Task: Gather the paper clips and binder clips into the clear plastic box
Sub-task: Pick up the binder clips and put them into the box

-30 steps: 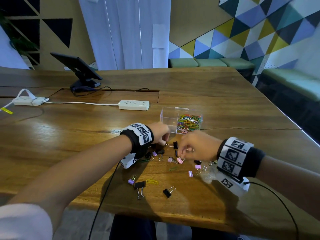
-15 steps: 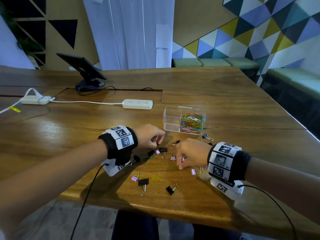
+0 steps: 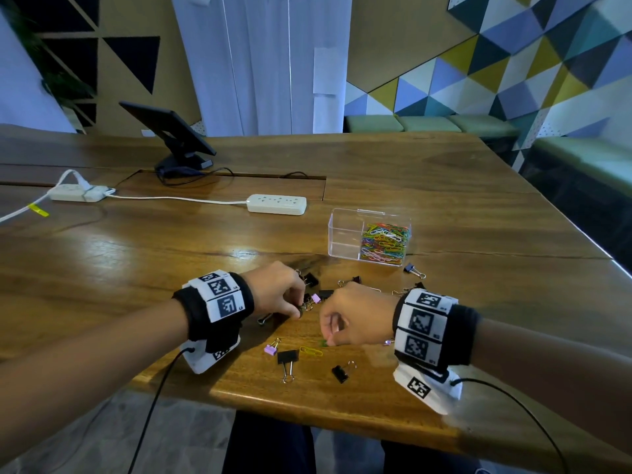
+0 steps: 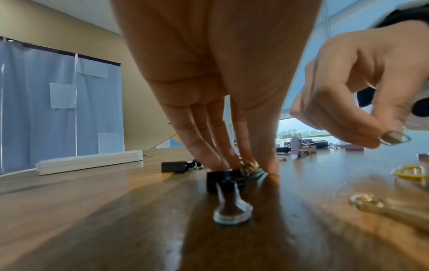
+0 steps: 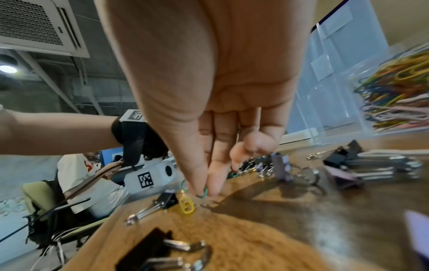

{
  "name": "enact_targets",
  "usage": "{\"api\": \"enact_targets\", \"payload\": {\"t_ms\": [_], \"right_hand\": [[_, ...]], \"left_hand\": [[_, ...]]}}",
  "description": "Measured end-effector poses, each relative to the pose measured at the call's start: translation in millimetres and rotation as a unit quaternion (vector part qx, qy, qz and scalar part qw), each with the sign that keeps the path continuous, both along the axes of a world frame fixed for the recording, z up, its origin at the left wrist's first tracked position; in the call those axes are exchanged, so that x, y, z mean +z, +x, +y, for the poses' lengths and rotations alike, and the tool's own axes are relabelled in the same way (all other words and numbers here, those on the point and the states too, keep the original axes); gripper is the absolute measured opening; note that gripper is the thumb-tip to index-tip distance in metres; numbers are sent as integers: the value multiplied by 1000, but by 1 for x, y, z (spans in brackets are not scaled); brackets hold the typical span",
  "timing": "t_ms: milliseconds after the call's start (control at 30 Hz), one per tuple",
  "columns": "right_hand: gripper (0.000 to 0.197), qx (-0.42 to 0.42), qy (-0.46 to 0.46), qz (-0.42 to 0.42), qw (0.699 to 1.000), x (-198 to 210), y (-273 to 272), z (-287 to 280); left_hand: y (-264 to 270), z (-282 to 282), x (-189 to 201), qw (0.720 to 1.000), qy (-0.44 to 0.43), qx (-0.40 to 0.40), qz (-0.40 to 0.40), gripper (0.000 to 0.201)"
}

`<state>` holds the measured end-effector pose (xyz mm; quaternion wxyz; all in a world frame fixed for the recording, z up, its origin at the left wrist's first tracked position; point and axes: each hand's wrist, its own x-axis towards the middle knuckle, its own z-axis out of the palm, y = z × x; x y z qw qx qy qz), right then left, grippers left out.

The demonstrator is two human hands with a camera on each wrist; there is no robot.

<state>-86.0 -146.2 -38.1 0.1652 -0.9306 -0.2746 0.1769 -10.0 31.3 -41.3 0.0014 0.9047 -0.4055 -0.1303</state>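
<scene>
Clear plastic box [image 3: 345, 234] upright on table, far right of clutter, right compartment holding coloured paper clips [image 3: 384, 242]. Black and lilac binder clips [image 3: 287, 359] scattered nearer; yellow paper clip [image 3: 311, 351] flat among them.

Head cam sits up high, looking forward and down over the wooden table [image 3: 444, 206], wide enough to catch both wrists and the far wall. Left wrist cam is almost at tabletop level, looking along the left hand [image 4: 220, 82] at a black binder clip [image 4: 226, 180] right in front of the lens. Right wrist cam is tilted, looking down past the right hand [image 5: 209, 91] toward the near table edge. All three share the clip scatter; head and right wrist views also share the clear plastic box [image 3: 345, 230].
</scene>
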Motion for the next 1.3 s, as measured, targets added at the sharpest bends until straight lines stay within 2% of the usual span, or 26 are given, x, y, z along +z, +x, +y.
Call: {"api": "enact_targets", "payload": {"t_ms": [167,333,500,733,933,1067,1167,1300], "right_hand": [[18,16,11,19,1000,-3,0,16],[23,10,13,42,999,-9,-2,25],[18,-8,8,28,1000,-12,-4,30],[12,9,-4,5,1000,-14,-8,28],[11,-15,-27,-7,999,-4,-2,8],[9,-123,12,-75,989,25,27,-26],[11,-219,41,-159,962,49,53,-58],[16,-321,78,-202,922,59,75,-98]], "left_hand": [[0,-1,-1,999,-34,11,15,17],[0,-4,0,997,-62,26,27,22],[3,-5,-3,996,-69,45,35,23],[5,-5,-3,990,-100,75,57,16],[5,-8,-5,991,-104,69,43,9],[5,-10,-6,994,-87,57,30,9],[6,-12,-4,994,-83,53,50,14],[9,-18,-2,995,-82,34,47,15]]}}
